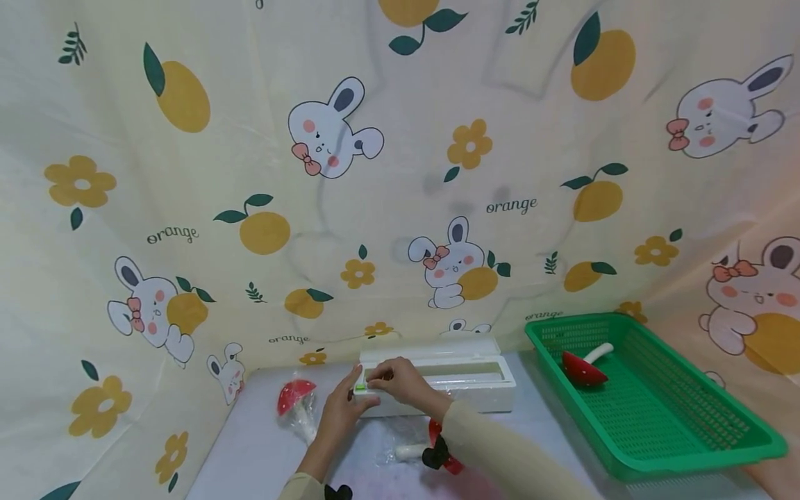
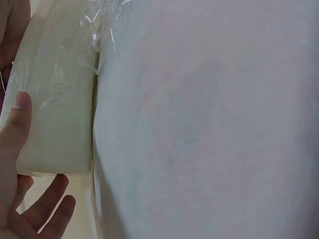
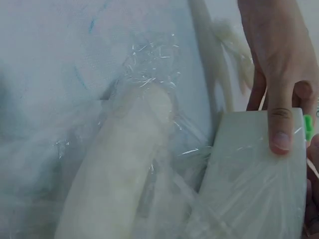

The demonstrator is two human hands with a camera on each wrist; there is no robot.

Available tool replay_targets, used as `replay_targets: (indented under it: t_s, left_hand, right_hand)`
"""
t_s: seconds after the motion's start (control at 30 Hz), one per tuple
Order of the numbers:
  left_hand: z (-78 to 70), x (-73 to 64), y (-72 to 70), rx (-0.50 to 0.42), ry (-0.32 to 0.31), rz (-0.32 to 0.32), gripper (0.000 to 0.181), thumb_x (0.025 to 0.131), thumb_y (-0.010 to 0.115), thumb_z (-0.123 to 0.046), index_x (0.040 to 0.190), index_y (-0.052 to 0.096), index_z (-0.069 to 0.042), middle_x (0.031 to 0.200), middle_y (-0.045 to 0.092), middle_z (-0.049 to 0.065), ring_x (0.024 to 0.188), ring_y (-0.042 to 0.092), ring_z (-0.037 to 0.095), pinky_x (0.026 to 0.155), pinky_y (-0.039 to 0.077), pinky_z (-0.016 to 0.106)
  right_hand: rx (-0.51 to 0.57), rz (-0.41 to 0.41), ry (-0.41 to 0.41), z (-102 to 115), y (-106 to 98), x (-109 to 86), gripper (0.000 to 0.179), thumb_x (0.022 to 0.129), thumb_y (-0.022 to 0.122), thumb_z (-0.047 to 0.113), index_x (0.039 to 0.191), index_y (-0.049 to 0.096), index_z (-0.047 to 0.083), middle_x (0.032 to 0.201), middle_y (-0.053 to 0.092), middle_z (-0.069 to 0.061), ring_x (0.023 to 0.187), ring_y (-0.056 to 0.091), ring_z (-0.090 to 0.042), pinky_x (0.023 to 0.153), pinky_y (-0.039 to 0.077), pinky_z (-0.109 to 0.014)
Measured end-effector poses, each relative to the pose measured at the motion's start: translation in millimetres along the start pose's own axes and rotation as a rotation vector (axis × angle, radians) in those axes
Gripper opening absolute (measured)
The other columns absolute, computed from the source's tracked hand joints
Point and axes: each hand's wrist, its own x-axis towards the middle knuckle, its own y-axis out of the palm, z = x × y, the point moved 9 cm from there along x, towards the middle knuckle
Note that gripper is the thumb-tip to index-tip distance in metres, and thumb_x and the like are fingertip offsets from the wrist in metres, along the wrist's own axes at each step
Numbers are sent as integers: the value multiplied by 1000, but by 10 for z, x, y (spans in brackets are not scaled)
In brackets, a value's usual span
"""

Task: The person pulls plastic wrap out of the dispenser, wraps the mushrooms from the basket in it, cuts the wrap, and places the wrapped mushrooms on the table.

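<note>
A white cling film dispenser (image 1: 437,399) lies across the table with its lid raised. My left hand (image 1: 340,410) grips its left end, the thumb on the film-covered front face (image 2: 57,109) and the other fingers around the end. Curled fingertips of my right hand (image 1: 400,382) are right beside the green slider (image 1: 360,387); whether they pinch it or the film edge is hidden. Clear cling film (image 3: 149,59) runs from the dispenser over a toy mushroom's white stem (image 3: 119,164). That mushroom's red cap (image 1: 435,432) is partly covered by my right forearm.
Left of my left hand, a film-wrapped red toy mushroom (image 1: 296,397) lies on the white tabletop (image 1: 250,444). A green plastic basket (image 1: 662,462) stands at the right, holding another red mushroom (image 1: 584,369). Patterned cloth (image 1: 400,208) hangs behind the table.
</note>
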Motion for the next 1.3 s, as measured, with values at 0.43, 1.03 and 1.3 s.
replay_targets:
  t_s: [0.43, 1.03, 1.3]
  left_hand:
    - [0, -22, 31, 9, 27, -4, 88, 87, 89, -35, 162, 48, -11, 166, 46, 13, 145, 52, 40, 109, 51, 54]
    - [-26, -28, 2, 34, 66, -24, 87, 88, 88, -34, 161, 49, -9, 165, 47, 14, 140, 57, 41, 104, 54, 54]
    - [-21, -31, 2, 32, 72, -27, 87, 88, 88, -34, 161, 48, -10, 165, 47, 13, 136, 59, 41, 102, 55, 56]
  right_hand:
    - [64, -65, -41, -33, 27, -23, 10, 93, 85, 16, 102, 87, 14, 95, 81, 4, 70, 59, -1, 61, 51, -20]
    - [12, -92, -34, -17, 47, 5, 13, 90, 88, 24, 100, 88, 17, 86, 76, 10, 65, 49, -2, 58, 43, -20]
    - [-5, -72, 7, -48, 81, 3, 12, 90, 87, 26, 101, 88, 21, 82, 71, 16, 67, 49, -3, 58, 43, -20]
